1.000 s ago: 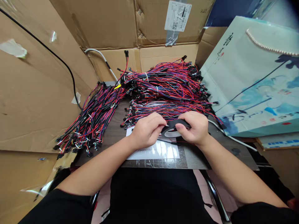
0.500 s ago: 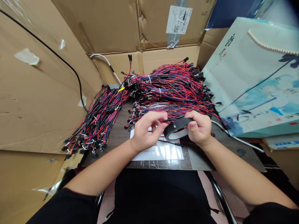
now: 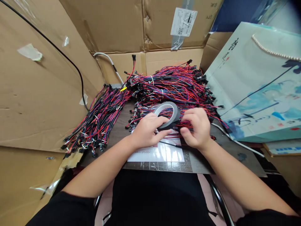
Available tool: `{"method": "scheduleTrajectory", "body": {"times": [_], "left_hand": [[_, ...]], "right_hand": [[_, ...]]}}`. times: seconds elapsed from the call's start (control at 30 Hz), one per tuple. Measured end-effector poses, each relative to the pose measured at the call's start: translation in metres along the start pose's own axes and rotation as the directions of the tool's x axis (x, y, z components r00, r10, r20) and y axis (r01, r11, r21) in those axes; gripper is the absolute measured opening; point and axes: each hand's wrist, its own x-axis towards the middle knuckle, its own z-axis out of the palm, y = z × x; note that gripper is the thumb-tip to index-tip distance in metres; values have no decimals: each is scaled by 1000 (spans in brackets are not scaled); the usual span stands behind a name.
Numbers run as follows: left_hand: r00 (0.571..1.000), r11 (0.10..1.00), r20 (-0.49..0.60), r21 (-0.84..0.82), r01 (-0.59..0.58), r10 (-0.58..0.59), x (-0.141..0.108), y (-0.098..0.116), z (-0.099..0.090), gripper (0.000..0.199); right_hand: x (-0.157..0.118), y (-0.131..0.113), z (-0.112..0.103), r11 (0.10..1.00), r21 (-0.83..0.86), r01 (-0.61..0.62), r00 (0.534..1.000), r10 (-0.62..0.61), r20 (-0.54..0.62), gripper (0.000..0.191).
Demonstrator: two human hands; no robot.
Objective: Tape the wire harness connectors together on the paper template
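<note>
A roll of black tape (image 3: 175, 114) with a pale inner core stands tilted above the table, its lower rim between the thumb and fingers of my left hand (image 3: 148, 130). Just right of the roll, my right hand (image 3: 197, 127) has its fingers curled and its thumb apart from them; nothing shows in its grasp. Under the hands lies a printed white sheet (image 3: 152, 153) beneath a clear, shiny cover. Red, blue and black wires with black connectors (image 3: 171, 81) are heaped right behind the roll.
Another bundle of wires (image 3: 101, 116) spreads over the table's left side. Cardboard walls (image 3: 113, 25) close in the back and left. At right stands a pale blue paper bag (image 3: 254, 84), with a white cable (image 3: 231, 138) running in front of it along the dark table (image 3: 202, 161).
The tape roll has passed from my right hand to my left and tipped up, its core now facing me. My right hand has let go and stays close beside it.
</note>
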Motion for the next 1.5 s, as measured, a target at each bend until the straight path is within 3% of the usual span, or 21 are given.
{"method": "scheduleTrajectory", "body": {"times": [0.1, 0.3, 0.7, 0.87, 1.2, 1.5], "left_hand": [[995, 991, 80, 121, -61, 51, 0, -8, -2, 25], [989, 953, 150, 299, -52, 7, -1, -15, 2, 29], [953, 931, 271, 364, 32, -139, 4, -15, 6, 24], [956, 933, 248, 353, 62, -157, 5, -16, 8, 21], [973, 951, 187, 299, 76, -137, 8, -15, 11, 36], [991, 961, 133, 276, -3, -35, 9, -15, 22, 23]], "right_hand": [[-1, 1, 3, 996, -84, 31, 985, -16, 172, 19], [0, 0, 6, 978, -163, 133, 949, -78, 304, 20], [-2, -1, 11, 979, -48, 197, 918, -167, 360, 26], [-2, -1, 10, 973, -65, 222, 919, -187, 346, 27], [1, 4, 4, 966, -155, 206, 919, -137, 371, 28], [1, 2, 5, 941, -176, 288, 896, -200, 396, 24]]}}
